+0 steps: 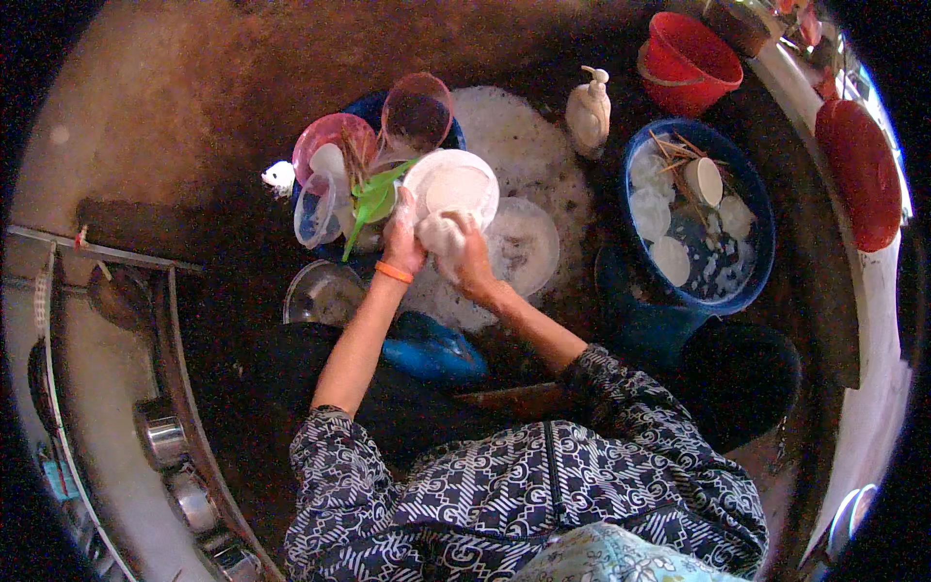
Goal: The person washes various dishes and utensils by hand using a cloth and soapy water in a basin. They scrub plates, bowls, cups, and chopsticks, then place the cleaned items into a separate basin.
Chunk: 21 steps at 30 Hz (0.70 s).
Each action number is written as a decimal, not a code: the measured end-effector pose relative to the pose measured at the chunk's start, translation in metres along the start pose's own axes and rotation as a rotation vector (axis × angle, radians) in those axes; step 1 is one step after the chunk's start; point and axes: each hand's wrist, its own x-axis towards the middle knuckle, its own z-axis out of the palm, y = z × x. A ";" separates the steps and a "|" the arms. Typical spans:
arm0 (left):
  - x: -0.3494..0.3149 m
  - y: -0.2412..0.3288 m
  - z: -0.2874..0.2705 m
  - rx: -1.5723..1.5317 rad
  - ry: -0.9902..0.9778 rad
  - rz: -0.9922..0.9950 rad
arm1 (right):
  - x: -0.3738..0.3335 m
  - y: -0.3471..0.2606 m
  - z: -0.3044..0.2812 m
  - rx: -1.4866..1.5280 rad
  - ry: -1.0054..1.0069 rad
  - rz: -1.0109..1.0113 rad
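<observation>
My left hand, with an orange band at its wrist, grips a round white dish by its left edge. The dish is tilted up, and whether it is a plate or a shallow bowl I cannot tell. Against its lower part my right hand presses a white, sudsy scrubbing cloth. Just left of the dish are a bright green plastic utensil, a pink bowl and a clear reddish container, piled in a dark blue basin.
Suds cover the floor around a clear round lid or bowl. On the right, a blue basin holds water, chopsticks and white dishes. Beyond stand a pump bottle and red bucket. Steel pots sit on the left rack.
</observation>
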 end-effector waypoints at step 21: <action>-0.038 -0.017 0.039 0.194 -0.058 0.051 | 0.054 0.070 -0.090 0.197 0.371 0.429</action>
